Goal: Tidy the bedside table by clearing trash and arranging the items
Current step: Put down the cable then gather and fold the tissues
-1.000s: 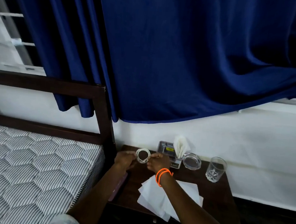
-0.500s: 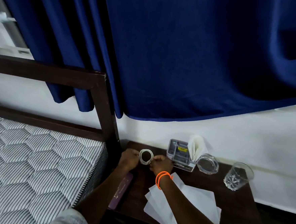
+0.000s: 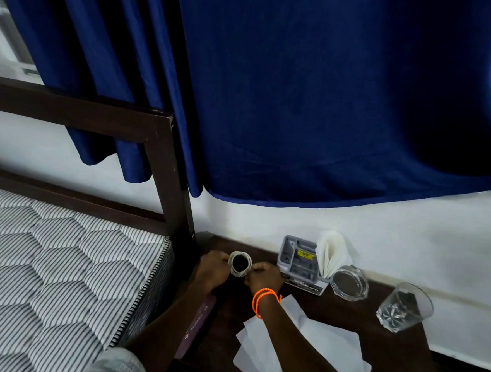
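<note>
Coil (image 3: 240, 264) of pale cord, held between both hands above table's (image 3: 345, 315) back-left corner, by the bed post. Left hand (image 3: 213, 272) curled on coil's left side, right hand (image 3: 264, 277) pinching its right side; exact finger contact too small to tell. Orange bands on right wrist.

Just right of the hands, along back edge: grey organizer (image 3: 300, 259) with folded napkins (image 3: 331, 257), then glass ashtray (image 3: 349, 282), then tumbler (image 3: 404, 307) near right edge. Loose white papers (image 3: 314, 353) spread over front half, under right forearm. Purple item (image 3: 196, 324) at left edge, partly hidden by left arm.

Risks, judged:
- Coil looks unsecured; loosened grip on either side likely lets loops spring open.
- Right forearm resting over papers; pulling back could drag sheets off front edge.
- Tumbler near right edge; sideways sweep there could tip it off.
- Organizer tight against right hand; nudge could shove ashtray along.
</note>
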`<control>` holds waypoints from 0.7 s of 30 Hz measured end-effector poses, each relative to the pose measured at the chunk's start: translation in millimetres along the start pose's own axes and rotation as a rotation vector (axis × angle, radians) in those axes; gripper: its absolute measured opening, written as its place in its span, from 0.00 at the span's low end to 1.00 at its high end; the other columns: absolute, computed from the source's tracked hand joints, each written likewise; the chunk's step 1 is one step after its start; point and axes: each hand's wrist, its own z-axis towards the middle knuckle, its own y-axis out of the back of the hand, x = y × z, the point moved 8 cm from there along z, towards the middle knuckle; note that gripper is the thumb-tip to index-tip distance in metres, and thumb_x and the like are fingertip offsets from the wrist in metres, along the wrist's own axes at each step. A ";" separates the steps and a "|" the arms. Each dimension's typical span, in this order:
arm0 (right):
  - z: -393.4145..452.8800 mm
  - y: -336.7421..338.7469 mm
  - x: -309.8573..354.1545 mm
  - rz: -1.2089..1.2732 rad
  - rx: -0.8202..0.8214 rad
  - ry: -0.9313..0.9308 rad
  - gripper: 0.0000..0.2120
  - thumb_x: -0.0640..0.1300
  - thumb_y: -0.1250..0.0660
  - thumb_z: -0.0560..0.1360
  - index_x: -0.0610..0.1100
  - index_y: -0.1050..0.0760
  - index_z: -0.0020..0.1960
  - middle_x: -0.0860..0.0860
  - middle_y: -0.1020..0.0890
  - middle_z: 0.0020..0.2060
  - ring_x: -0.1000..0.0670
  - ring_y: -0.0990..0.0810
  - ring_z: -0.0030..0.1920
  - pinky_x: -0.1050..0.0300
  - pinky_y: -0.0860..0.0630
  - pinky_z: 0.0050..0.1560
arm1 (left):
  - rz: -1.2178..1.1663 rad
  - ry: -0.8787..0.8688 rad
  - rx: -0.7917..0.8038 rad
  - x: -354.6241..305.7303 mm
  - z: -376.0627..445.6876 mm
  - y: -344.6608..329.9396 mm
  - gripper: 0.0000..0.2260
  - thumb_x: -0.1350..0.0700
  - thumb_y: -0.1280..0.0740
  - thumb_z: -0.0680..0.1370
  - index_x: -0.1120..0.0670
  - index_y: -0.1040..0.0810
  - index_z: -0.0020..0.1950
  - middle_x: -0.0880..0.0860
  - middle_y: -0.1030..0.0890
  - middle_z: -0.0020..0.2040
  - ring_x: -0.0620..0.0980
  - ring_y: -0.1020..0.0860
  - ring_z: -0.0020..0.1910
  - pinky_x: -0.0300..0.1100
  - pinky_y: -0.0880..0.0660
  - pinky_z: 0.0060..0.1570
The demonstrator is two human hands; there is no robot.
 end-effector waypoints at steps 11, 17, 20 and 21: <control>-51.8 29.3 38.8 -0.104 -0.007 0.042 0.10 0.37 0.26 0.63 0.51 0.21 0.32 0.49 0.13 0.37 0.48 0.15 0.42 0.55 0.19 0.49 | -0.028 0.059 -0.084 12.4 -3.3 1.4 0.10 0.59 0.34 0.74 0.58 0.14 0.50 0.58 0.13 0.52 0.59 0.17 0.56 0.45 0.22 0.54; -76.9 66.4 40.2 -0.089 -0.052 0.063 0.09 0.37 0.25 0.63 0.49 0.20 0.31 0.50 0.15 0.35 0.47 0.15 0.43 0.53 0.18 0.52 | -0.079 0.031 -0.146 -3.2 -31.4 3.0 0.13 0.59 0.33 0.78 0.54 0.14 0.60 0.57 0.16 0.63 0.57 0.20 0.65 0.44 0.28 0.66; -96.2 91.9 41.2 -0.060 -0.070 0.054 0.05 0.32 0.26 0.66 0.40 0.17 0.37 0.50 0.19 0.34 0.51 0.20 0.39 0.77 0.27 0.38 | -0.098 0.023 -0.152 -14.4 -51.0 -4.5 0.13 0.58 0.33 0.78 0.52 0.15 0.61 0.56 0.17 0.65 0.57 0.22 0.67 0.42 0.31 0.69; -103.7 103.0 40.9 -0.048 -0.082 0.061 0.04 0.32 0.26 0.66 0.38 0.16 0.39 0.50 0.19 0.34 0.53 0.21 0.39 0.80 0.32 0.35 | -0.090 0.011 -0.148 -20.1 -60.4 -8.1 0.12 0.57 0.33 0.79 0.52 0.14 0.60 0.56 0.17 0.65 0.57 0.21 0.67 0.42 0.31 0.68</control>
